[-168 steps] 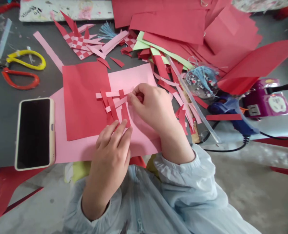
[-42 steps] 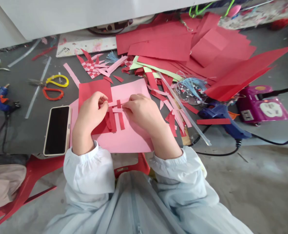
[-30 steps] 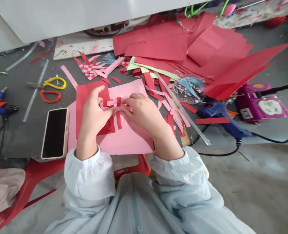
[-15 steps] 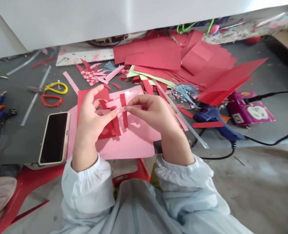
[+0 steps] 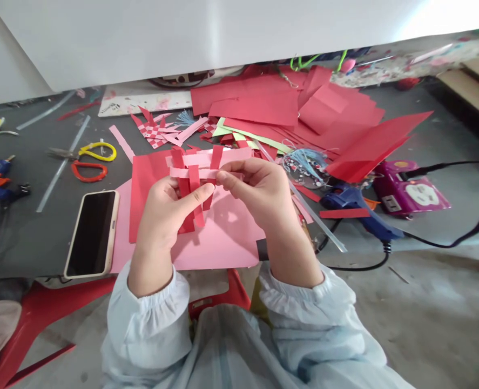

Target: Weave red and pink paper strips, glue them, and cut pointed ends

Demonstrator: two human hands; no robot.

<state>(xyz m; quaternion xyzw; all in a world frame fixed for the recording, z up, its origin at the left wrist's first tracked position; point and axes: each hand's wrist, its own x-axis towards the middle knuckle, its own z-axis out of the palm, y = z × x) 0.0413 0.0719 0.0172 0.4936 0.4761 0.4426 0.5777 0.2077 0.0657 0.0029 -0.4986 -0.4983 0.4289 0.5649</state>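
Between my hands, above the paper on the table, red paper strips [image 5: 194, 186] cross pink paper strips [image 5: 182, 173] in a loose weave. My left hand [image 5: 164, 216] is closed on the woven strips from the left, its thumb on top near a red strip. From the right, my right hand [image 5: 255, 186] pinches the right part of a pink strip between thumb and fingers. Beneath lie a red paper sheet [image 5: 144, 186] and a larger pink paper sheet [image 5: 218, 251]. My fingers hide parts of the strips.
A phone [image 5: 91, 232] and scissors [image 5: 87, 156] lie to the left. Behind are a small woven piece [image 5: 153, 132] and a stack of red paper [image 5: 259, 102]. A blue glue gun [image 5: 356, 208], its cable and a purple box [image 5: 409, 189] are on the right.
My left hand has moved right, its fingers now folded under the woven strips. The red strips have shifted, one now lying over the front pink strip. My right hand still pinches at the right.
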